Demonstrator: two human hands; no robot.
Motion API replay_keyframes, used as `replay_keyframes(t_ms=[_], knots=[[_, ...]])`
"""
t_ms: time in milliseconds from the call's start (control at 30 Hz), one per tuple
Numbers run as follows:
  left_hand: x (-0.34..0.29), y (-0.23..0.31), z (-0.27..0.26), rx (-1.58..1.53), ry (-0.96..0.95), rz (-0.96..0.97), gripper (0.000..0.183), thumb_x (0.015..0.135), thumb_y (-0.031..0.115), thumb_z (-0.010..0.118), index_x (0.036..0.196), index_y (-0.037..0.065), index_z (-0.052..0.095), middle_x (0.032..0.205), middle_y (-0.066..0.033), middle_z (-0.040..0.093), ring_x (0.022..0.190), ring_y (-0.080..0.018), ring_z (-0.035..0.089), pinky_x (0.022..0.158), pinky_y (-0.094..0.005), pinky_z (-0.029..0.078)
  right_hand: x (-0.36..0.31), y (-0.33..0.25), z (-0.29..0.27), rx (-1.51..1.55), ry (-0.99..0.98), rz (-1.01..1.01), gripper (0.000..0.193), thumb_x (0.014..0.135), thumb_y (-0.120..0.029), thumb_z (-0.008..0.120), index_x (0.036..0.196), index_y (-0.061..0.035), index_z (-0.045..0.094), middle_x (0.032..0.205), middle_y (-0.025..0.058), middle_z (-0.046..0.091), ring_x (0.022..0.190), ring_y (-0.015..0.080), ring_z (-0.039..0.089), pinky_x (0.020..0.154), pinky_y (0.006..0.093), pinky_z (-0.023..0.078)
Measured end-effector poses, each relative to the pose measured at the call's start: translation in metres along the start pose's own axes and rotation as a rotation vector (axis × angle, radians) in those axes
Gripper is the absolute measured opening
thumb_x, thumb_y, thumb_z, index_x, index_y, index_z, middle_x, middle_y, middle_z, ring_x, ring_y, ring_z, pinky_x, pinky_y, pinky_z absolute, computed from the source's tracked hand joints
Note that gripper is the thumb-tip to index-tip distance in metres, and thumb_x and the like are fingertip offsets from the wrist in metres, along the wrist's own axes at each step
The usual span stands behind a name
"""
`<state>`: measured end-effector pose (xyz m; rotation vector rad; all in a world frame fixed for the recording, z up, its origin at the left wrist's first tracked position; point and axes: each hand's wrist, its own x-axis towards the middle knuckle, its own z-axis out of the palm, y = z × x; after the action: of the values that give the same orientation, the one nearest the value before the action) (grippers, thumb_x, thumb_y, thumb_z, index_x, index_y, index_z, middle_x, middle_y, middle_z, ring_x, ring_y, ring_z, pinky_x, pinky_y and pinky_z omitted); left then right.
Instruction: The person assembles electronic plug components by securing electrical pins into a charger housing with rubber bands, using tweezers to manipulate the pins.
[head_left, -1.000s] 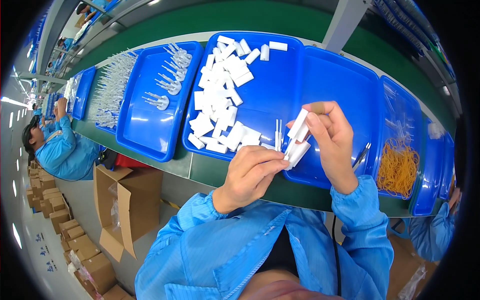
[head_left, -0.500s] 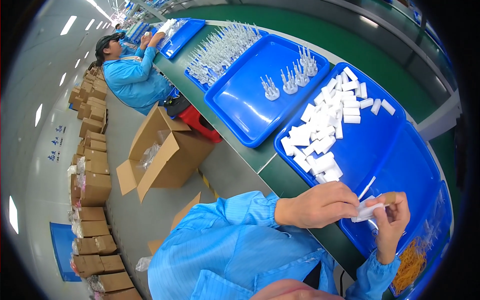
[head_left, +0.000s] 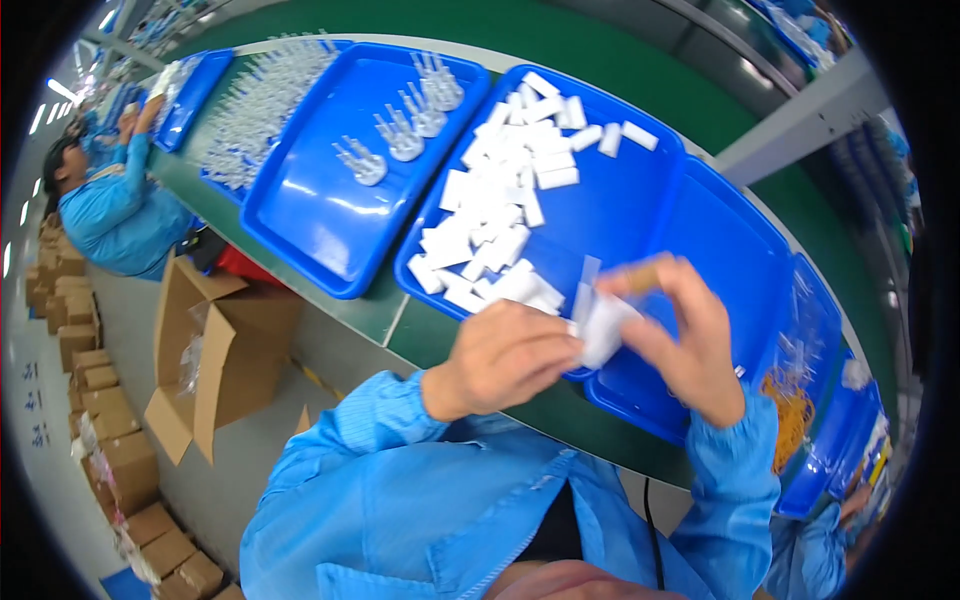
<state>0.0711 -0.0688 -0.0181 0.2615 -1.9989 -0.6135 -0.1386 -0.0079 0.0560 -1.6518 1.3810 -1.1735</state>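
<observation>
In front of my chest, above the near edge of a blue tray (head_left: 640, 400), both hands meet at a small white piece (head_left: 603, 330) that looks soft or folded; its exact kind is blurred. My left hand (head_left: 505, 358) pinches its left side, fingers curled together. On the other side, my right hand (head_left: 690, 340) has thumb and forefinger bent around its edge, with a tan wrap on one finger. A narrow translucent strip (head_left: 587, 285) sticks up from the piece. Just beyond lie many white rectangular pieces (head_left: 500, 210), heaped in another blue tray (head_left: 630, 210).
Further left, a blue tray (head_left: 315, 220) holds several clear pronged parts (head_left: 400, 138), beside a dense mass of similar ones (head_left: 270, 110). Orange rubber bands (head_left: 790, 420) lie at right. An opened carton (head_left: 230, 350) stands on the floor. A co-worker (head_left: 115, 210) sits far left; another person's sleeve (head_left: 810, 555) shows lower right.
My view has swung to the right, so the trays appear further left. Both hands still hold the white piece, which is now lifted and turned more upright; the right hand is smeared by motion.
</observation>
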Motion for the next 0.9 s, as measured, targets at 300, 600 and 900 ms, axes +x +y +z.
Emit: replay_keyframes(t_ms=[300, 600, 900], knots=[[0.002, 0.0, -0.019, 0.009, 0.061, -0.291, 0.031, 0.076, -0.008, 0.076, 0.103, 0.002, 0.067, 0.097, -0.0123, 0.063, 0.078, -0.0162, 0.063, 0.062, -0.0249, 0.052, 0.106, 0.087, 0.018, -0.999, -0.045, -0.377, 0.025, 0.08, -0.003, 0.065, 0.105, -0.0038, 0.064, 0.097, 0.0099, 0.066, 0.089, 0.0274, 0.064, 0.078, 0.0383, 0.051], [-0.006, 0.005, -0.024, -0.701, 0.092, -0.691, 0.025, 0.085, -0.004, 0.072, 0.108, -0.005, 0.063, 0.106, -0.0149, 0.063, 0.085, -0.0177, 0.069, 0.07, -0.0236, 0.053, 0.092, 0.076, 0.03, -1.367, -0.131, -0.403, 0.023, 0.079, -0.01, 0.065, 0.101, -0.0094, 0.06, 0.086, 0.0061, 0.063, 0.078, 0.0208, 0.067, 0.068, 0.0322, 0.053], [-0.002, 0.011, -0.02, -0.784, 0.115, -0.858, 0.025, 0.088, -0.002, 0.07, 0.111, -0.005, 0.061, 0.094, -0.014, 0.068, 0.078, -0.0171, 0.07, 0.062, -0.0228, 0.054, 0.071, 0.074, 0.031, -1.323, -0.213, -0.453, 0.011, 0.08, -0.012, 0.065, 0.091, -0.0083, 0.065, 0.093, 0.0059, 0.06, 0.088, 0.0194, 0.064, 0.068, 0.0295, 0.053]])
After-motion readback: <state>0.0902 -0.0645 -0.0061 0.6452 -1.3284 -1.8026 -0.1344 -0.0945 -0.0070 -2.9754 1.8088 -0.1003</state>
